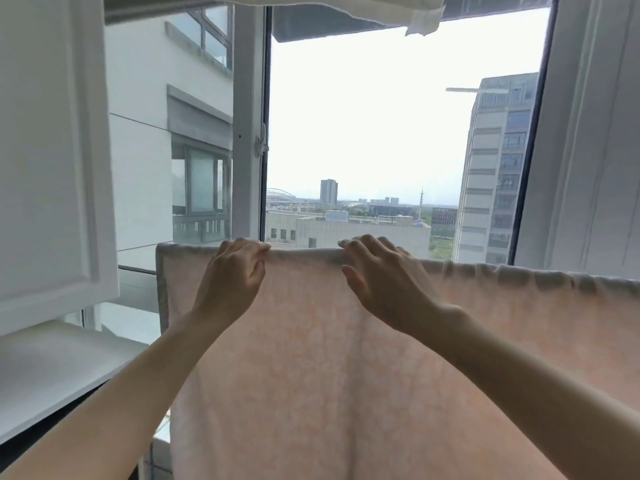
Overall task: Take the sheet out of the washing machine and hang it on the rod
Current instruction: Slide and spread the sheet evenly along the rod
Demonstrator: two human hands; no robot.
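A pale pink sheet (311,358) with a grey-white border hangs draped over a horizontal line in front of the window. The rod under its top fold is hidden by the cloth. A short grey bar (136,270) sticks out to the left of the sheet at about the same height. My left hand (233,271) pinches the top fold near the sheet's left end, fingers curled over the edge. Close beside it, my right hand (377,275) rests on the fold with its fingers laid over the top and its thumb spread below. The sheet is bunched into wrinkles along the top towards the right.
An open white cabinet door (52,168) juts out at the left above a white ledge (52,368). The window frame (249,133) stands behind the sheet. White cloth (415,15) hangs overhead, and white fabric (595,133) hangs at the right.
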